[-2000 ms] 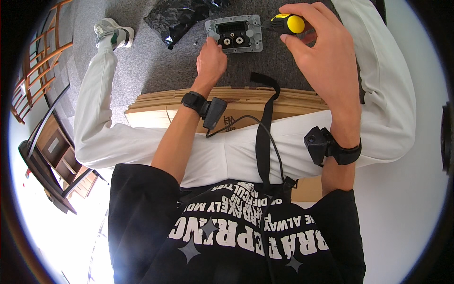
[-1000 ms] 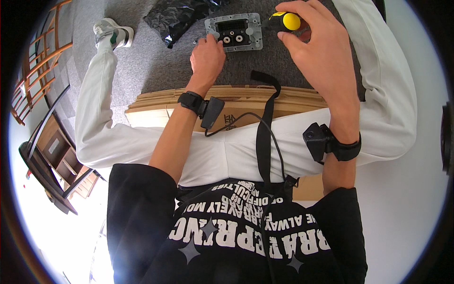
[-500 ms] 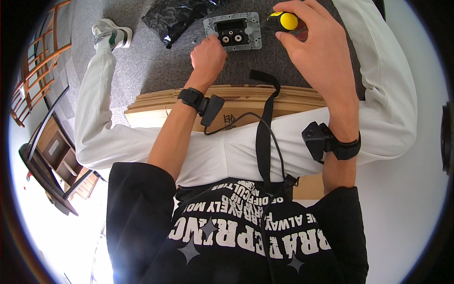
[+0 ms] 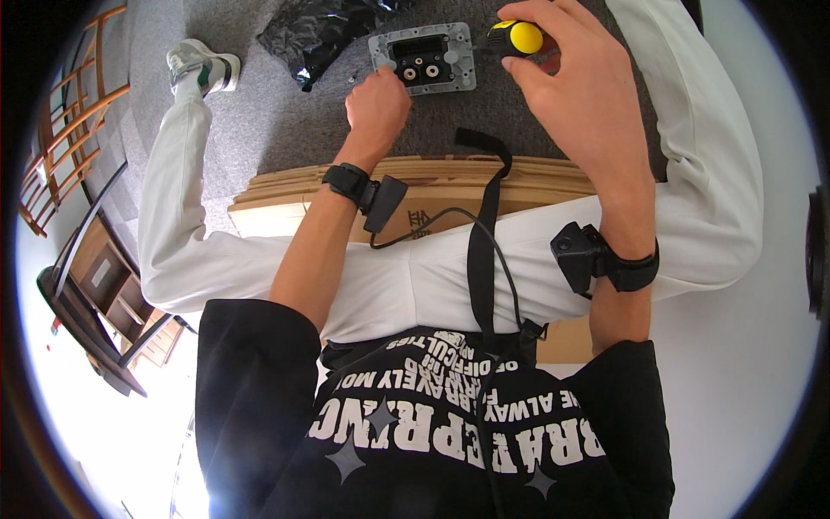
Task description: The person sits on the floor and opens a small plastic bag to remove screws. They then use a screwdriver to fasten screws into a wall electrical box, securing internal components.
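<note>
A grey rectangular frame-like housing [image 4: 467, 71] with a black recessed panel and several round metal fittings lies on the carpet. My left hand [image 4: 379, 108] is closed at its near left corner, fingertips on the edge; part of the grip is hidden. To the right of the housing, my right hand [image 4: 584, 82] curls thumb and fingers around a screwdriver [image 4: 521, 38] with a ribbed black grip and a rounded yellow end. The handle points toward the housing's right side; its shaft can hardly be made out.
A crumpled black plastic bag [image 4: 311, 39] lies left of the housing, with a small metal bit [image 4: 352, 80] near it. Flattened cardboard [image 4: 346, 186] is stacked between my legs. A black strap [image 4: 484, 233] and cable hang across my lap. Wooden furniture [image 4: 108, 277] stands far left.
The housing and my left hand show a very slight shift left in the picture, as does the background. Both hands keep their holds.
</note>
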The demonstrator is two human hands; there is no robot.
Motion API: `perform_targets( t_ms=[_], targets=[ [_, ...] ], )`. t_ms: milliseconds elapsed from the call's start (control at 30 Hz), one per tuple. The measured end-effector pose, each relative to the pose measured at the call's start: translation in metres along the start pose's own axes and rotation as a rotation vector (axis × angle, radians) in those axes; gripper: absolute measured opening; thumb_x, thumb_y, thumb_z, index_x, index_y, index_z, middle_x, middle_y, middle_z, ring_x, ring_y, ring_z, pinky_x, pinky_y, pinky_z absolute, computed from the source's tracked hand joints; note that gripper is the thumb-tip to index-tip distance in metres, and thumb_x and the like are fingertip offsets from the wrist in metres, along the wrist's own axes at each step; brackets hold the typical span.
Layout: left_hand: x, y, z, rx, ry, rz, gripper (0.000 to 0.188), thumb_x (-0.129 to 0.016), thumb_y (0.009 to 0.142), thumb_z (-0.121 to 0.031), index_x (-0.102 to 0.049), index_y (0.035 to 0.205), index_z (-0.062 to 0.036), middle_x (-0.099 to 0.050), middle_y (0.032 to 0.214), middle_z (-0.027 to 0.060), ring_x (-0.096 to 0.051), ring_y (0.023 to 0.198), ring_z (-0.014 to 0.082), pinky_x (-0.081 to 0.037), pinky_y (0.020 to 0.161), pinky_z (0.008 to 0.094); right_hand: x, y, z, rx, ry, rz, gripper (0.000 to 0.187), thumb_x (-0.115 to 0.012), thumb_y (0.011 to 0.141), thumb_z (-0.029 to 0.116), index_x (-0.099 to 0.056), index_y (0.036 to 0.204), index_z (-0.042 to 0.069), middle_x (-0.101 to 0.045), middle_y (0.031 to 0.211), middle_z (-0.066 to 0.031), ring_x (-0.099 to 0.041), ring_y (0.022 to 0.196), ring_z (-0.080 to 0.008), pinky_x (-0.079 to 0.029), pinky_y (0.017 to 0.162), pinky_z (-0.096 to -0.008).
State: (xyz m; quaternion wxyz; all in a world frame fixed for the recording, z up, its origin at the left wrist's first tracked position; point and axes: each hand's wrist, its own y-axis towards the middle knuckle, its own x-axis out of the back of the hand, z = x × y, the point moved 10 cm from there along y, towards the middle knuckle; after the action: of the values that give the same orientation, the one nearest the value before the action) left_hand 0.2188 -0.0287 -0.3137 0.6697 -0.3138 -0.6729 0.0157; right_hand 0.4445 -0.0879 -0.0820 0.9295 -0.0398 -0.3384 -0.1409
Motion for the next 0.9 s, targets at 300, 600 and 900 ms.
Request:
perform_targets(
  t_ms=[300,600,900],
  targets=[
    [0.0044,-0.0076,0.0029,-0.016,-0.171,-0.102,0.025,-0.057,0.1,-0.025,-0.055,0.103,-0.0003,-0.07,0.094,0.0279,-0.069,0.082,0.0498,-0.055,0.073,0.0595,-0.0009,0.0018,0.0029,0.003,-0.013,-0.02,0.03,-0.073,0.077,-0.004,-0.066,0.107,0.0,-0.062,0.097,-0.0186,-0.064,0.091,-0.0406,-0.052,0.08,-0.0435],
    [-0.0012,-0.0018,0.0012,0.001,-0.042,0.035,0.028,-0.056,0.102,-0.027,-0.055,0.106,0.0006,-0.072,0.09,0.0249,-0.07,0.081,0.0481,-0.054,0.069,0.0591,-0.0012,0.0008,-0.002,-0.015,-0.014,0.009,0.03,-0.073,0.078,-0.003,-0.067,0.107,0.0,-0.062,0.097,-0.0188,-0.064,0.091,-0.0404,-0.053,0.08,-0.0435],
    [0.0012,-0.006,0.0047,-0.01,-0.184,-0.1,0.027,-0.061,0.097,-0.018,-0.053,0.109,0.005,-0.067,0.104,0.0285,-0.071,0.081,0.0484,-0.058,0.07,0.0572,0.0013,-0.0032,0.0003,-0.036,-0.047,-0.026,0.029,-0.072,0.078,-0.003,-0.067,0.107,0.0,-0.062,0.097,-0.0184,-0.064,0.091,-0.04,-0.053,0.08,-0.0433]
  ],
)
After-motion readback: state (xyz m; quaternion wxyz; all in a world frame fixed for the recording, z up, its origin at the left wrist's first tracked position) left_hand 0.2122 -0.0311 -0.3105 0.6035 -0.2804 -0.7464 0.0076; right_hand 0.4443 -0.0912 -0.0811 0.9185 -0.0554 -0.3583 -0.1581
